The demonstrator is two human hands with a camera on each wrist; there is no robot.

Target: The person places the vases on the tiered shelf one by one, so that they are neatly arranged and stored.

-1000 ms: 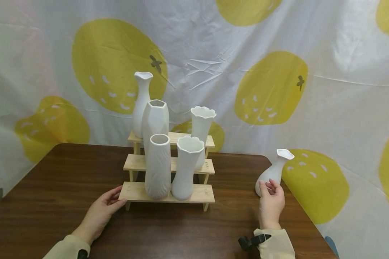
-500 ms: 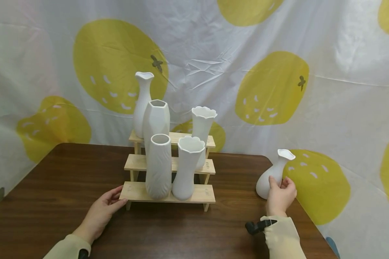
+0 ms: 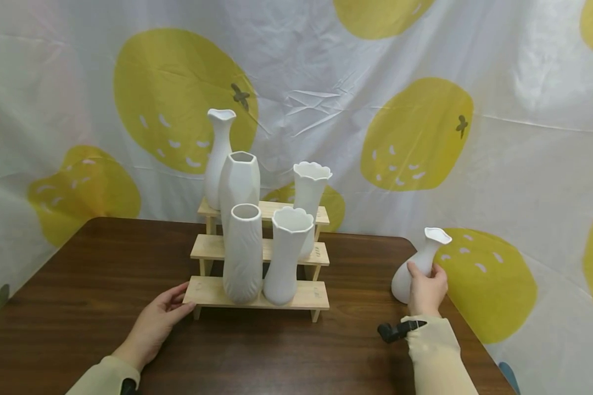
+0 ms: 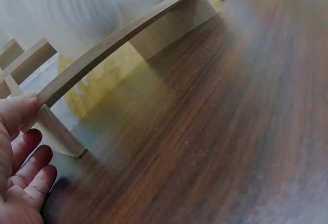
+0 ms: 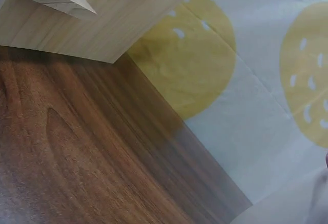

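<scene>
In the head view, my right hand (image 3: 427, 291) holds a white narrow-necked vase (image 3: 402, 282) at the table's right side, thumb on its near face and fingers round its right. The vase has a flared wavy rim. My left hand (image 3: 150, 328) grips the left end of the lowest step of a three-step wooden stand (image 3: 205, 291). In the left wrist view, the thumb (image 4: 19, 108) lies on the board's end, with the other fingers below. On the stand are several white vases, among them a leaf-patterned cylindrical vase (image 3: 243, 258) and a scalloped-rim vase (image 3: 283, 263) on the lowest step.
Behind these stand a faceted vase (image 3: 239, 181), another scalloped vase (image 3: 308, 189) and a tall narrow-necked vase (image 3: 217, 164) on the top step. The dark wooden table (image 3: 326, 351) ends at a fruit-printed curtain (image 3: 301, 66) behind and to the right.
My right hand shifted right and forward around the narrow-necked vase, its fingers moving to the vase's right side. The left hand stayed at the stand's end.
</scene>
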